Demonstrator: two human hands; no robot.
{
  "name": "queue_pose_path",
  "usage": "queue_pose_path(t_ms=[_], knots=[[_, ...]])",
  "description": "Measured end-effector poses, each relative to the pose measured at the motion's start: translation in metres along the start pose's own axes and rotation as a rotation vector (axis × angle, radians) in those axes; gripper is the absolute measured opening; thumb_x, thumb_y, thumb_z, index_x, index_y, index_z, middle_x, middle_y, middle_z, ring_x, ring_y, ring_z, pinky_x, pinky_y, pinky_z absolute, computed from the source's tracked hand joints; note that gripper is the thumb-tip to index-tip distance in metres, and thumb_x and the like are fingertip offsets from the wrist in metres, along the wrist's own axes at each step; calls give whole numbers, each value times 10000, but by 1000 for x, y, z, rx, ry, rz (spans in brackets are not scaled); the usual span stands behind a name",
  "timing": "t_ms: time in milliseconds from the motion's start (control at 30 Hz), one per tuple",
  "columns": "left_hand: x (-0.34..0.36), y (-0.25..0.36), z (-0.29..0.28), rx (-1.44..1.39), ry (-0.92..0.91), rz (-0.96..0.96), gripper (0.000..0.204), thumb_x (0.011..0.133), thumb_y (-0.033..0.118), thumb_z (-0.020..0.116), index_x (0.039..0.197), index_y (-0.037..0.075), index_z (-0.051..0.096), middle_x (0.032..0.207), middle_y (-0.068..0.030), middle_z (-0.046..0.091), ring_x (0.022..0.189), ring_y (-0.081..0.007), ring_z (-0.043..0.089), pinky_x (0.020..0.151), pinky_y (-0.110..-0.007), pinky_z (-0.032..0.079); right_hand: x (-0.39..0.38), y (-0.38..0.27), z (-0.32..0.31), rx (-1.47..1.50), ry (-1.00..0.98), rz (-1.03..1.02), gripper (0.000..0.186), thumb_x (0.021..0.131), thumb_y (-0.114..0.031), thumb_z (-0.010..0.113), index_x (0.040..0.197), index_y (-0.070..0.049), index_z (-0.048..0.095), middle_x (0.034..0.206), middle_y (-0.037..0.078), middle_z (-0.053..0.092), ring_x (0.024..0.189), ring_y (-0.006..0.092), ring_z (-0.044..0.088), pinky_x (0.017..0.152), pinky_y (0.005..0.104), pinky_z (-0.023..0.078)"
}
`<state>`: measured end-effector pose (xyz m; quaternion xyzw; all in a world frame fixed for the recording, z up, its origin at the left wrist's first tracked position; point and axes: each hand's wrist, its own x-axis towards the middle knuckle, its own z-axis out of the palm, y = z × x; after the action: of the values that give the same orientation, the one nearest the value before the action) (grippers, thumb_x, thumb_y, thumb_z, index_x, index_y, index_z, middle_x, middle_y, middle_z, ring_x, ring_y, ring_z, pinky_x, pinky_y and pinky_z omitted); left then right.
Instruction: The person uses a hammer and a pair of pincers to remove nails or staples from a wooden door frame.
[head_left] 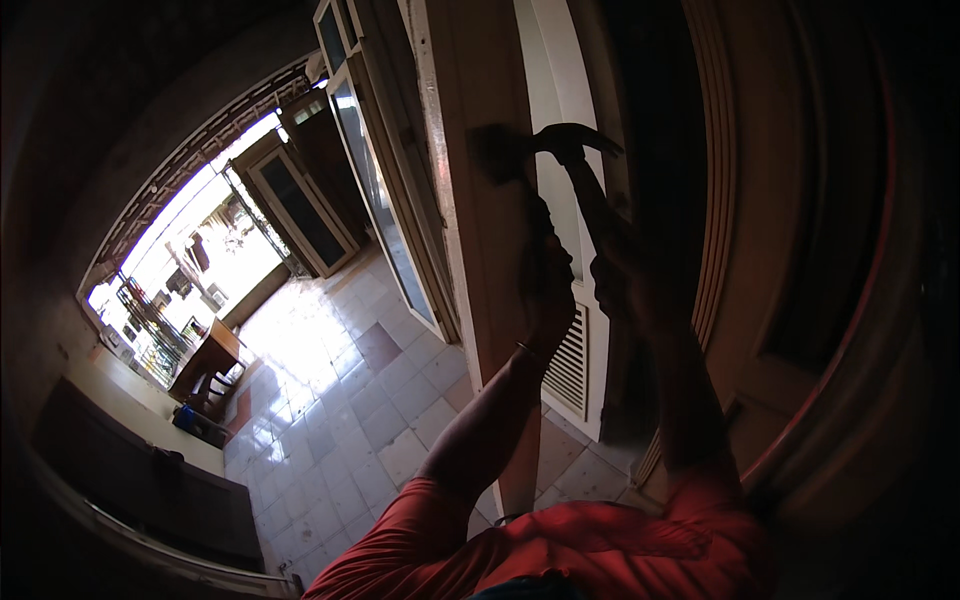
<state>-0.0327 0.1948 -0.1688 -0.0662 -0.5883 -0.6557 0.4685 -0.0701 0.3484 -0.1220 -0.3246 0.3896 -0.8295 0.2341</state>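
Note:
A claw hammer (583,158) is raised in front of me, its claw pointing right. My right hand (622,275) is wrapped around its handle. To the left of it, my left hand (550,265) is closed against the broad wooden door frame (490,270). Deep shadow hides what its fingers grip, if anything. The hammer's head is close above the left hand, near the frame's surface. A dark blurred patch lies on the wood just left of the head; I cannot tell whether it is a shadow or an object.
Behind my hands stands a white louvred door panel (568,375). Glazed door leaves (375,190) stand to the left. Beyond them, a tiled floor (345,400) runs toward a bright opening, with a wooden desk (210,358) beside it. Dark moulded woodwork (735,200) rises on the right.

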Motion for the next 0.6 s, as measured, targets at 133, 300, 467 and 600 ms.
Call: queue_pose_path(t_ms=[133, 300, 467, 600], knots=[[3, 12, 15, 152, 20, -6, 263, 1066, 274, 517, 1214, 64, 573, 827, 56, 546, 657, 4, 465, 553, -160, 393, 18, 11, -51, 246, -14, 128, 366, 1003, -481, 554, 934, -125, 604, 585, -36, 438, 438, 68, 413, 360, 252, 290], [3, 11, 4, 81, 20, -84, 331, 1066, 305, 513, 1272, 51, 566, 809, 61, 541, 639, 14, 452, 523, -154, 369, -3, -16, 11, 3, 28, 17, 349, 991, -464, 582, 913, -128, 526, 570, -40, 440, 410, 69, 412, 341, 257, 293], [2, 19, 5, 58, 37, -99, 346, 1070, 322, 497, 1262, 44, 574, 799, 59, 549, 627, 9, 465, 517, -165, 383, 20, 8, -9, 215, 125, 127, 224, 1014, -400, 549, 988, -177, 561, 638, -33, 490, 437, 98, 436, 360, 274, 325], [12, -27, -3, 90, -69, -30, 333, 1076, 352, 465, 1165, 57, 591, 735, 37, 549, 570, -28, 486, 489, -205, 407, 19, 16, -20, -301, 75, -509, 290, 998, -251, 585, 1210, -54, 583, 925, 62, 624, 748, 176, 600, 653, 297, 502]])
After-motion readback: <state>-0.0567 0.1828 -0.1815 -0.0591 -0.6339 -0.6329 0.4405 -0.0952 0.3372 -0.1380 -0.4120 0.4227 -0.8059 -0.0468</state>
